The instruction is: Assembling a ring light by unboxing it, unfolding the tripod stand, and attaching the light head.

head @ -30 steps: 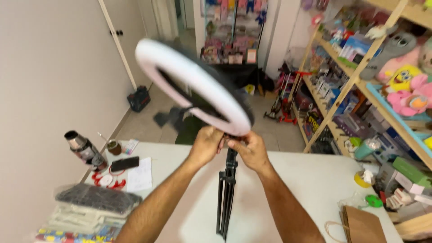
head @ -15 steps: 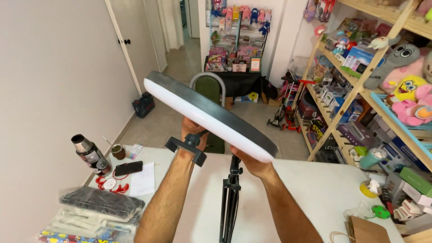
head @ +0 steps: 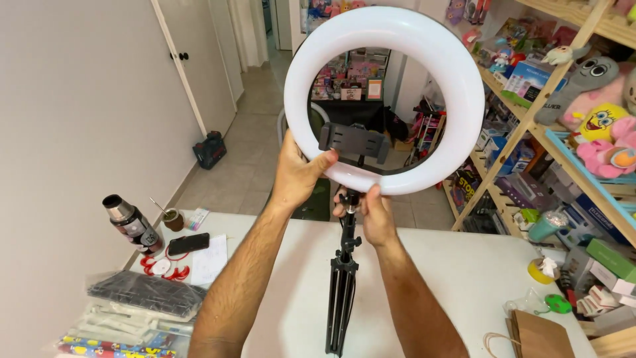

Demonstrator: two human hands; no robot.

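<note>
Far left, on the white table (head: 464,265): a steel thermos (head: 132,224) w/ black cap stands tilted near the wall, a small brown cup w/ metal straw (head: 173,219) just beside it. A black phone (head: 189,243) lies flat on a sheet of paper (head: 211,258), red-and-white bits next to it. Nearer the camera, a clear bag of dark stuff (head: 146,295) sits on stacked pale packs, w/ coloured wrapping rolls at the bottom edge.

Centre-left: left hand (head: 298,176) grips the lower left of the white ring light (head: 384,99). Fingers curl behind the rim, thumb lies across the front, close to the black phone clamp (head: 354,141) mounted inside the ring. The ring is held up over the table's far edge, facing the camera, roughly upright.

Centre: black tripod stand (head: 341,292) runs down from the ring's base, legs folded together; its foot is cut off at the bottom edge, so can't tell if it rests on the table.

Right of it: right hand (head: 371,215) is closed around the joint just under the ring, thumb up touching the rim's underside, fingers wrapped on the black mount, prob. pinching a knob, but it's hidden.

Far right: a roll of yellow tape (head: 543,270), a brown paper bag (head: 540,335) w/ twine handles at the table corner, and wooden shelves (head: 530,119) packed w/ plush toys and boxes.
</note>
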